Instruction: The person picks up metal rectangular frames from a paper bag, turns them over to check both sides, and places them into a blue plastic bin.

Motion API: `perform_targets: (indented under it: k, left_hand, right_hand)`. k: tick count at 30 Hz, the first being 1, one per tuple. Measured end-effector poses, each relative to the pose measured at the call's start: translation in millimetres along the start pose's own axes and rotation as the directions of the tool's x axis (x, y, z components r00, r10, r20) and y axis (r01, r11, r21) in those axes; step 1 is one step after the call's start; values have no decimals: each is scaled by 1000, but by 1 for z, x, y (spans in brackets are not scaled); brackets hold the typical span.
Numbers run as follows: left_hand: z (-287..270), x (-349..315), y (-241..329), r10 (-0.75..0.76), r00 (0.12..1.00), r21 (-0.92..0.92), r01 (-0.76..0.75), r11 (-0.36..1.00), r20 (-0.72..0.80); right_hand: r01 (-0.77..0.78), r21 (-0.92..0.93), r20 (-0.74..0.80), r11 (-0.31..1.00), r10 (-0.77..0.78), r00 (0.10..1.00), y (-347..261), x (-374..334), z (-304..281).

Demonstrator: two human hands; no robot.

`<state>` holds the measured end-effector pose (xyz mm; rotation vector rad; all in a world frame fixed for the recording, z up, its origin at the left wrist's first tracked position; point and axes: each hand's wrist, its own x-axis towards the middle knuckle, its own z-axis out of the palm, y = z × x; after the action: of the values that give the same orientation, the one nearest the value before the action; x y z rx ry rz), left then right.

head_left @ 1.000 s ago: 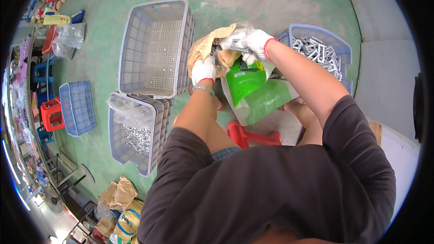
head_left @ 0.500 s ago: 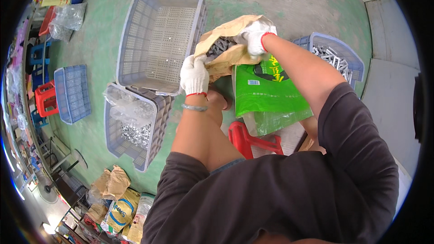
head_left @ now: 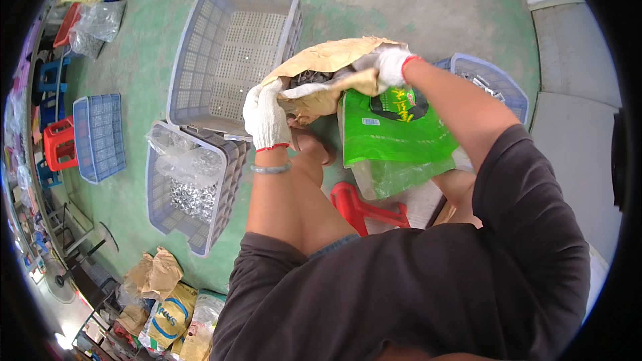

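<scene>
The head view shows two gloved hands at a brown paper sack [head_left: 324, 57] in the upper middle of the frame, its mouth partly open and dark pieces [head_left: 311, 78] showing inside. The left hand [head_left: 266, 117], in a white knit glove with a red cuff, grasps the sack's edge at the left end of the mouth, fingers folded over the paper. A pale bracelet [head_left: 271, 169] circles the wrist below it. The right hand [head_left: 390, 68], gloved alike, touches the right end of the mouth; it is blurred and its fingertips are hidden, so one cannot tell whether it is clenched on the paper.

Just below the sack, at the centre right, lies a green plastic bag [head_left: 398, 137], with a red stool [head_left: 361, 207] below it. A large grey crate [head_left: 247, 60] stands at the upper left of the sack. Under that, at the centre left, a smaller grey crate [head_left: 221, 194] holds small shiny metal parts [head_left: 192, 199] and clear plastic [head_left: 190, 160]. Near the right edge, another crate [head_left: 513, 97] holds silvery metal pieces [head_left: 487, 85], partly behind the right forearm.
</scene>
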<state>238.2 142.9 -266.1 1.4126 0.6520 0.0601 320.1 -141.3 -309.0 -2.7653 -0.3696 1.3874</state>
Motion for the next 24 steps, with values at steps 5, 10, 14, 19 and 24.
perform_targets:
  k: [5, 10, 14, 19, 24]
  left_hand:
    - [-10, -10, -3, 53, 998, -143, -56, 988, -28]
    - [-58, -47, 22, -21, 998, 302, 2, 953, 59]
    - [-91, -48, 20, -5, 984, 862, -152, 483, 176]
    - [-50, -40, 84, 316, 856, 872, -469, 140, 409]
    - [-36, 26, 53, 203, 824, 801, -405, -442, 529]
  right_hand:
    - [94, -378, -355, 921, -238, 904, 13, -63, -85]
    - [163, -579, -396, 799, -450, 800, -40, -148, -99]
    - [227, -584, -358, 779, -499, 789, -72, -186, -72]
    - [221, -591, -361, 776, -499, 788, -95, -199, -59]
    - [215, -597, -348, 772, -492, 798, -104, -207, -52]
